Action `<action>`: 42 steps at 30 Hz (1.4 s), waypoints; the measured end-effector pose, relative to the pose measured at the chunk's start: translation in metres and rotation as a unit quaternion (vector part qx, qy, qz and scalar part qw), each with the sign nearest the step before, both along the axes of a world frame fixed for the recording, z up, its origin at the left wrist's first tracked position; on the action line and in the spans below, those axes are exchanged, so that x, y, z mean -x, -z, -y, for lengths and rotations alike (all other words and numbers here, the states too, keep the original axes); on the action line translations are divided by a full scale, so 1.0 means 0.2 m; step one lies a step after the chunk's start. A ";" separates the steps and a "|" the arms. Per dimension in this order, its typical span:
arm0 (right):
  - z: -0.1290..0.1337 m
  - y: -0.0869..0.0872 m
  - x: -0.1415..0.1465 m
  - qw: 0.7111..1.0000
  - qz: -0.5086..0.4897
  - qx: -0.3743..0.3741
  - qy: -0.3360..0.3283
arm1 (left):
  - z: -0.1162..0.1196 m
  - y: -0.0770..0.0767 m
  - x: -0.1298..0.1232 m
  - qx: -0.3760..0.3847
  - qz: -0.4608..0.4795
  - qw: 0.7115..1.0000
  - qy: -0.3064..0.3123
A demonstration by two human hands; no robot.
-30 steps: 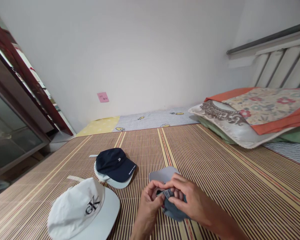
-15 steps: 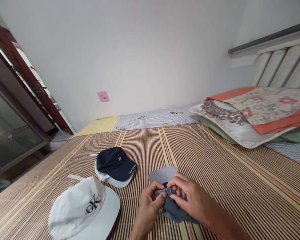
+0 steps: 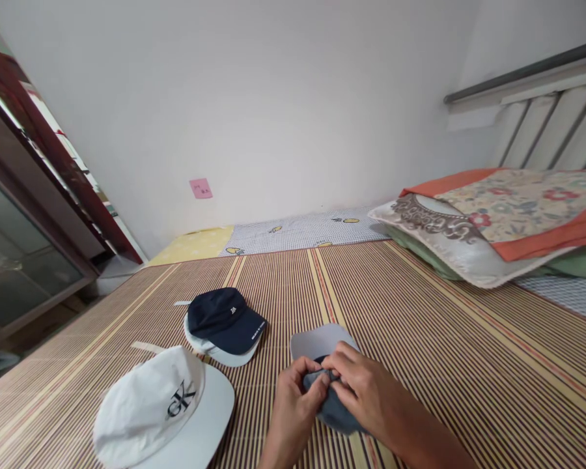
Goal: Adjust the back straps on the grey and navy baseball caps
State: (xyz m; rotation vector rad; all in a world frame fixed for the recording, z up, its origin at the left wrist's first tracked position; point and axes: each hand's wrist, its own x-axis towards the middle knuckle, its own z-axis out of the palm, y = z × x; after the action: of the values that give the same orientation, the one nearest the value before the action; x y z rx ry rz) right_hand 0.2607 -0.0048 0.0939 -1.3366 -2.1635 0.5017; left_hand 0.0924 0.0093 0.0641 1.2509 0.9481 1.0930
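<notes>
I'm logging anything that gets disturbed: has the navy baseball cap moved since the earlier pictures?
No; against the striped mat, the navy baseball cap shows no shift either way.

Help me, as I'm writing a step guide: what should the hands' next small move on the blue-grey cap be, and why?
I'd probably ease the right hand slightly aside while the left hand holds the cloth: both pinch the blue-grey cap, fingertips close together, and they cover the pinched spot, so its state can't be seen.
</notes>
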 end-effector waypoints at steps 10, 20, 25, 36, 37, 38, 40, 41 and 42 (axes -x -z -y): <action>-0.05 -0.07 -0.13 0.968 -0.227 0.100 -0.024 | -0.01 0.03 0.02 0.058 0.058 0.997 0.007; -0.04 -0.06 -0.05 0.976 -0.191 0.087 -0.050 | -0.02 0.06 0.02 0.097 0.096 0.990 0.027; -0.05 -0.07 -0.08 0.981 -0.169 0.079 -0.059 | -0.02 0.03 0.01 0.115 0.087 0.988 0.048; -0.06 -0.08 -0.16 0.973 -0.179 0.116 -0.091 | 0.00 0.01 0.00 0.152 0.117 0.977 0.088; -0.06 -0.08 -0.16 0.973 -0.178 0.117 -0.091 | 0.00 0.01 0.00 0.152 0.118 0.977 0.091; -0.05 -0.08 -0.16 0.973 -0.178 0.119 -0.090 | 0.00 0.01 0.00 0.151 0.120 0.977 0.093; -0.05 -0.08 -0.17 0.971 -0.180 0.127 -0.094 | 0.00 0.01 0.00 0.149 0.129 0.976 0.091; -0.04 -0.08 -0.17 0.969 -0.184 0.134 -0.099 | 0.00 0.00 0.00 0.147 0.136 0.976 0.090; -0.04 -0.08 -0.18 0.966 -0.190 0.141 -0.106 | 0.00 0.00 0.00 0.145 0.142 0.975 0.088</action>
State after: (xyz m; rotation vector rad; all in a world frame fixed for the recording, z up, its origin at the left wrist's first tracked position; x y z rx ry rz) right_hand 0.2957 0.0036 0.1094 -1.0424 -1.9686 1.0914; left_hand 0.0923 0.0095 0.0642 0.8932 0.7328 0.9254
